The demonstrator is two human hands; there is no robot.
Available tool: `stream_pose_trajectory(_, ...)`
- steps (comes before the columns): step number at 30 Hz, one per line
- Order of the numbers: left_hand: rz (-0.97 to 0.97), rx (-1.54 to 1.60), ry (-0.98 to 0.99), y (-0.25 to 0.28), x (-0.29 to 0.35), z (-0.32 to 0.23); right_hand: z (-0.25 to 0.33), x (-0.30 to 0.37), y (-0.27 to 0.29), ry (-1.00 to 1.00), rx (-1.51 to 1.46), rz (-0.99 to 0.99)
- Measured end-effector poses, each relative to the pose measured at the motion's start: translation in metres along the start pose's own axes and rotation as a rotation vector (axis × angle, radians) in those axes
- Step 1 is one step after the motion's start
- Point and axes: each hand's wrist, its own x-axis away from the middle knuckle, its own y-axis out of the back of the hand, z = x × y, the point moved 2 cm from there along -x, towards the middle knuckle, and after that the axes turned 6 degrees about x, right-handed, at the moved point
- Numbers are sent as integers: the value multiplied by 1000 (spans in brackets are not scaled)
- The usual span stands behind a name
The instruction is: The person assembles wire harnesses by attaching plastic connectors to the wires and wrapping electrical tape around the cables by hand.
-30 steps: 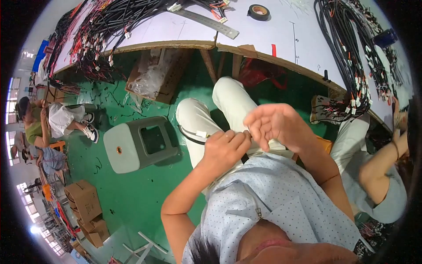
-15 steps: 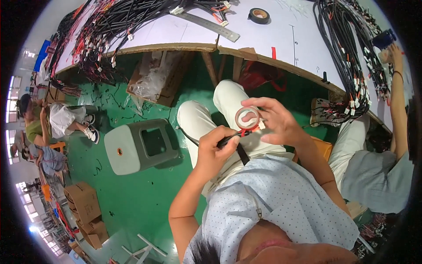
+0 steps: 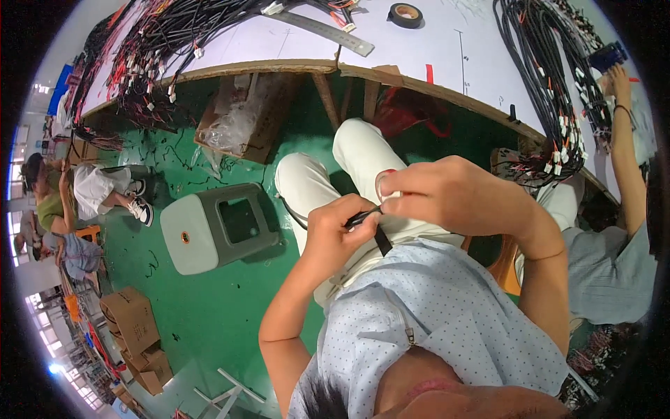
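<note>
Above my lap, my left hand (image 3: 339, 229) pinches a black cable (image 3: 359, 218) between thumb and fingers. Close against it, my right hand (image 3: 450, 195) is closed, its fingertips at the cable's end. A roll of red tape (image 3: 382, 183) is tucked in the right fingers. Only a sliver of its rim shows past them; the rest is hidden, and so is the cable's tip.
Ahead is a white worktable (image 3: 412, 52) bearing bundles of black cables (image 3: 537, 77), a steel ruler (image 3: 328, 33) and a black tape roll (image 3: 405, 15). A grey stool (image 3: 216, 227) stands at my left. A co-worker's arm (image 3: 628, 160) reaches over the table at right.
My right hand has turned over and closed in to the left, meeting the cable's end. Its fingers, spread before, now cover most of the tape roll. My left hand keeps its pinch.
</note>
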Motion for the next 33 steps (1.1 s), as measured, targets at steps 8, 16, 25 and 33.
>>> stream_pose_trajectory(8, 79, -149, -108, 1, -3, -15, -23, -26, 12, 65, -70, 223)
stream_pose_trajectory(16, 134, -40, -247, 6, -2, -15, -49, -23, -17, 13, -644, 129)
stream_pose_trajectory(25, 41, -29, -371, 0, -2, -15, -40, 2, -67, -198, -842, -213)
stream_pose_trajectory(33, -220, -77, -384, -6, -2, -14, -16, 15, -85, -407, -913, -380)
